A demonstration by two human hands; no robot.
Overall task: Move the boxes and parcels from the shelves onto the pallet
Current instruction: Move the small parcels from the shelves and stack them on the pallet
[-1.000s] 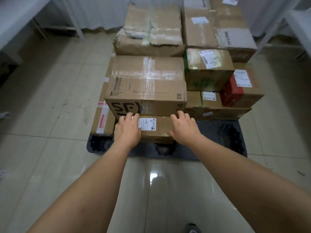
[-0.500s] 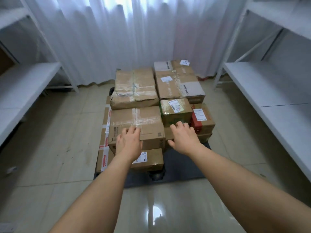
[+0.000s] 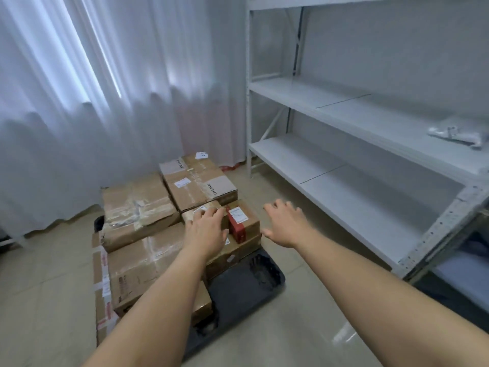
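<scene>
Since a sec ago the person's view has swung up and to the right of the pallet [image 3: 246, 282] — the small labelled box both hands were touching at its near edge now sits there alone, mostly hidden behind the left forearm. Left hand [image 3: 207, 231] and right hand [image 3: 284, 225] both hang empty w/ fingers loosely spread, gripping nothing; the left shows in front of the stacked boxes [image 3: 137, 205], the right shows past the pallet's right edge, twd the shelf unit [image 3: 370, 165]. So that drop-off looks done, and the person seems to be turning for the next item. Boxes cover most of the pallet, only its near right corner bare. Right of the pallet, the visible shelves are nearly cleared — one white plastic parcel [image 3: 457, 132] lies on the middle shelf, far from the pallet. Prob. the next pick; task looks close to finished on this side.
</scene>
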